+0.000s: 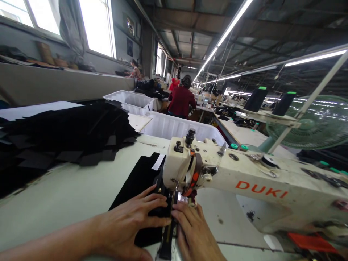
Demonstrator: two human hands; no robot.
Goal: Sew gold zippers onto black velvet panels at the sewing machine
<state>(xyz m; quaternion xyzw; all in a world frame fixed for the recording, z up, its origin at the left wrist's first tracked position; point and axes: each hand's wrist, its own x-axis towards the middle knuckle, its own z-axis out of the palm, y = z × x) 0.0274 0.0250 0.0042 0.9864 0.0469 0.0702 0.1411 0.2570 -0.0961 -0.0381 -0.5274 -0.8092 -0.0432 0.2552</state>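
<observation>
Head view: left hand (132,217), fingers spread; right hand (195,227), fingers bunched, grip unclear; narrow black gold-lined fabric strip (168,237), which we judge mid-stitching, next wanting straight feeding.

Large orange capitals (261,189) reading "DUKI" stand along the near side of the machine (225,168), right of its head (175,165).

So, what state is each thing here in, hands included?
Left hand: fingers spread, resting on the work.
Right hand: fingers bent, at the dark strip.
Dark strip: laid lengthwise between the hands.
Black fabric: spread flat.
Sewing machine: running or stopped, can't tell.
Black pieces: piled, edges fanned.
Ceiling light: lit.
Fan: spinning or not, can't tell.
</observation>
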